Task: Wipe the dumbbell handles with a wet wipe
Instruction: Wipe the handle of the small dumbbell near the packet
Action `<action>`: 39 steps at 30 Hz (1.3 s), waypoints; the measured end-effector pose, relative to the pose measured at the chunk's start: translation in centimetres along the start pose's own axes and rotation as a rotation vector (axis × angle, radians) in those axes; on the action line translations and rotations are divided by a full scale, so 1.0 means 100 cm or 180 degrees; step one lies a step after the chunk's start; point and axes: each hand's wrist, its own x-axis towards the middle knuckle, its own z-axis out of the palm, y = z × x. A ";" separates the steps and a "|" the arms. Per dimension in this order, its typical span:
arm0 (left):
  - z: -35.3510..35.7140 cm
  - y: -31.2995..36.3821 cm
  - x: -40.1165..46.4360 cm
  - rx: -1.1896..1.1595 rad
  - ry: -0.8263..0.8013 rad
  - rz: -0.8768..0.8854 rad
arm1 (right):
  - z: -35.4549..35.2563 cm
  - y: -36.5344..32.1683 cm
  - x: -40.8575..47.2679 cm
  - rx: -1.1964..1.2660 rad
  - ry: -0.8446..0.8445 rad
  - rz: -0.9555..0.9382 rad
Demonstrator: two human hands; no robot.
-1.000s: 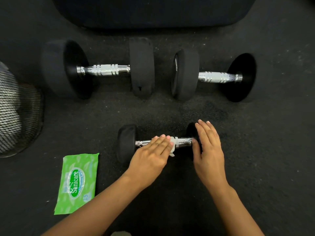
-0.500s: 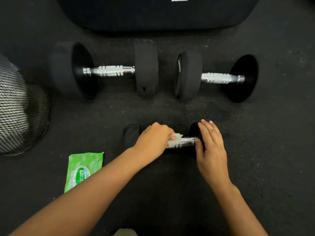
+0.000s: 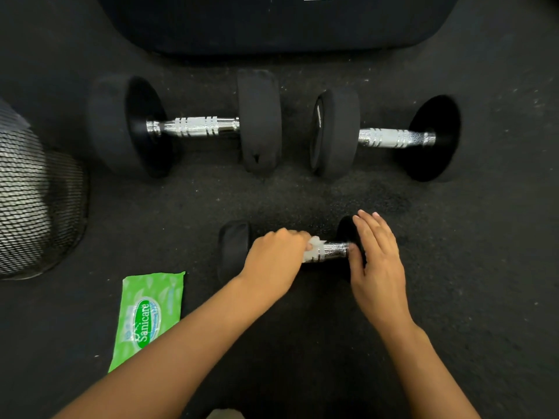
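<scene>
Our left hand (image 3: 273,258) curls tight around wet wipe (image 3: 313,248) on small dumbbell (image 3: 331,251) handle; right hand (image 3: 376,261) flat, fingers straight, bracing its end.

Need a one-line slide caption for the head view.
Left hand rubs a wet wipe along the small dumbbell handle; right hand steadies its end.

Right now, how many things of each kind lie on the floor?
Dumbbells: 3 (large left, large right, small near)
Wet wipe: 1
Wipe pack: 1
Mesh basket: 1
Total: 6
</scene>
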 end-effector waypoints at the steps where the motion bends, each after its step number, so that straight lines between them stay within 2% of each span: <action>1: 0.000 0.001 -0.005 0.0048 0.0061 0.0001 | 0.000 0.000 -0.001 0.0005 -0.0001 0.0002; 5: 0.024 0.001 -0.020 -0.0409 0.0687 0.0605 | -0.001 0.001 -0.004 -0.0002 0.0001 0.0002; 7: 0.025 0.001 -0.012 -0.0642 0.0659 0.0783 | 0.000 0.001 -0.003 0.0002 -0.0020 0.0017; 9: 0.018 0.004 0.001 -0.0982 0.0355 0.0661 | 0.000 0.002 -0.001 0.0013 -0.0035 0.0025; 12: 0.012 0.013 0.029 -0.1040 -0.0172 0.0372 | 0.000 0.002 -0.001 0.0012 -0.0044 0.0043; 17: -0.001 0.019 0.071 -0.1347 -0.1340 -0.0197 | 0.000 0.001 -0.002 -0.0006 -0.0012 0.0025; 19: -0.002 0.018 0.076 -0.1422 -0.1463 -0.0374 | -0.001 0.000 -0.001 -0.0005 -0.0008 0.0006; 21: 0.001 0.021 0.064 -0.1409 -0.1058 -0.0265 | -0.001 0.001 0.000 0.0010 -0.0031 0.0017; 24: 0.007 0.026 0.033 -0.0943 -0.0276 0.0216 | -0.001 0.002 -0.002 0.0042 -0.0038 0.0002; 26: 0.008 0.027 0.034 -0.0762 -0.0342 0.0249 | 0.000 0.002 -0.002 0.0030 -0.0033 0.0003; 30: 0.000 0.022 0.064 -0.1240 -0.0974 -0.0028 | 0.000 0.000 0.000 0.0017 -0.0031 0.0037; 32: 0.004 0.025 0.056 -0.1137 -0.0797 0.0015 | -0.001 0.000 0.001 0.0025 -0.0052 0.0053; 34: 0.019 0.026 0.032 -0.0742 -0.0064 0.0444 | -0.001 0.000 0.001 0.0043 -0.0048 0.0064; 37: 0.047 0.015 0.008 -0.0251 0.1158 0.1494 | 0.000 0.001 -0.001 0.0057 -0.0033 0.0062; 39: 0.053 0.008 0.002 -0.0118 0.1495 0.1723 | 0.000 0.001 -0.001 0.0093 -0.0028 0.0077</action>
